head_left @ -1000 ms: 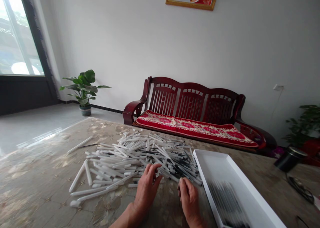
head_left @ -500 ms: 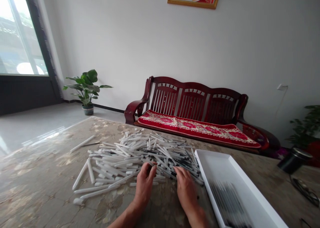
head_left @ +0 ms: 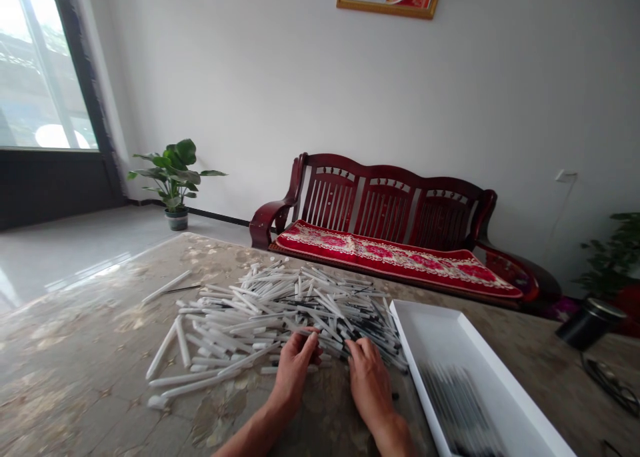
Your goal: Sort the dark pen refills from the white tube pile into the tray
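Observation:
A heap of white pen barrels mixed with thin dark pieces spreads over the table in front of me. My left hand is at the heap's near edge, thumb and fingertips pinched together around what looks like a slim pen part, mostly hidden. To its right, my right hand has its fingers curled and drawn together by the dark pieces. Its fingertips hide anything they grip. Beside that hand stands a white box with a row of slim pens, blurred, lying in it.
The table has a patterned cover. One loose white barrel and a thin dark rod lie left of the heap. A dark cylinder and a cable are at the right. Behind is a red wooden bench.
My left hand has shifted slightly right, its thumb now closer over the fingertips. My right hand has moved slightly left and down. The heap and the box look the same.

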